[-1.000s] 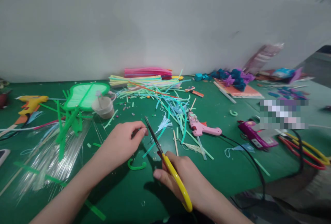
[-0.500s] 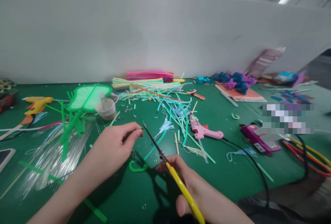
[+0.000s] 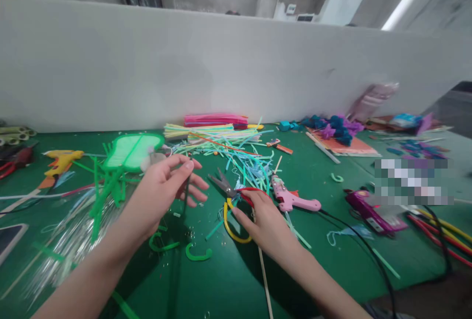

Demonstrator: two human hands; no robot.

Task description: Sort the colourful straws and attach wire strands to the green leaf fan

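Observation:
My left hand [image 3: 171, 181] pinches a thin dark strip [image 3: 187, 191] between thumb and forefinger, its other fingers spread. The strip hangs roughly upright over the table. My right hand [image 3: 260, 213] is closed around the handles of a pair of scissors [image 3: 227, 188], one handle red and one yellow. Their blades stand apart, pointing toward the left hand. Below the left hand lie a curled green piece [image 3: 199, 254] and, beside it, another bent green piece [image 3: 162, 244]. Small metal rings are scattered around them. A thin wooden stick [image 3: 264, 282] runs beneath the right hand.
A pink glue gun [image 3: 295, 202] with a black cord lies to the right, near a purple device [image 3: 370, 211]. Coloured pipe cleaners [image 3: 217, 134] are piled at the back. Leftward are a green leaf-shaped piece [image 3: 127, 152], clear sticks [image 3: 79, 240] and a yellow glue gun [image 3: 62, 161].
The scissors have swung lower and left, and their blades have parted. My left hand has turned, fingers spreading, with the dark strip now visible. A second curled green piece shows below it.

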